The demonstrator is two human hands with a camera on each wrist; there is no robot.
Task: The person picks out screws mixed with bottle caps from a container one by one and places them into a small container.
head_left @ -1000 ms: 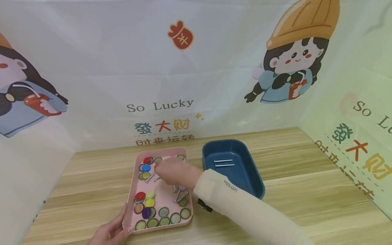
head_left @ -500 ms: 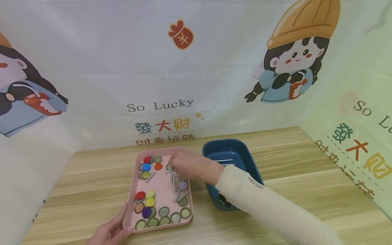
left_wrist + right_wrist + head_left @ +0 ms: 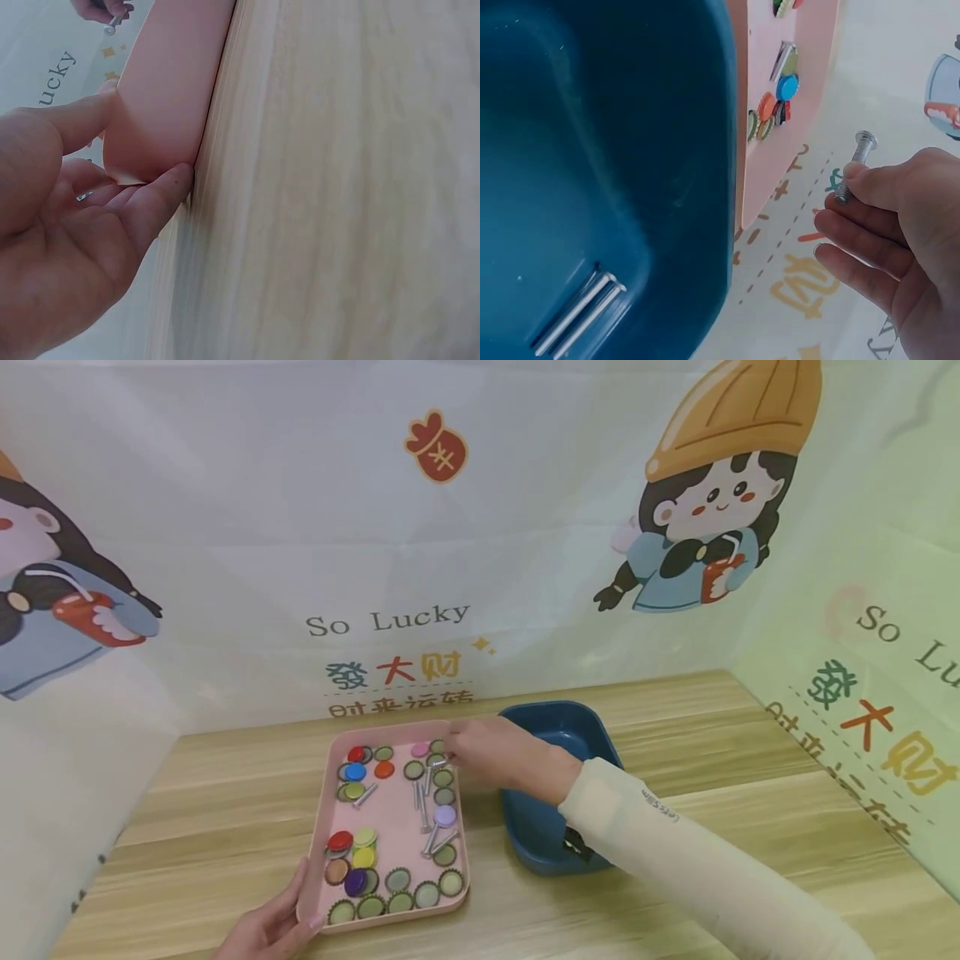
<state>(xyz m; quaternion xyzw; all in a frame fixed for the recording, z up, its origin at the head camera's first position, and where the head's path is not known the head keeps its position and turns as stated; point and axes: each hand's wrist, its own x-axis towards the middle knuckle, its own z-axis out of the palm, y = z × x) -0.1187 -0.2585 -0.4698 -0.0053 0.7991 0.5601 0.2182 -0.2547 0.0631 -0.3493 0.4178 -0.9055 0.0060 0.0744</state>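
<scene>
My right hand pinches a silver bolt between thumb and index finger, over the right rim of the pink tray. The bolt's round head points away from the fingertips, and the other fingers are loosely bent. My left hand grips the near left corner of the pink tray, with the thumb at the rim and a fingertip low on the outer wall. Bottle caps, many turned underside up, lie in this tray. Several loose bolts lie among them, mostly along the right side.
A deep blue container stands right of the pink tray, partly covered by my right forearm in the head view. Two bolts lie side by side on its floor. A printed cloth hangs behind the wooden tabletop.
My right hand has moved right, from the middle of the pink tray to its right rim, carrying a bolt. The left hand keeps its grip on the corner.
</scene>
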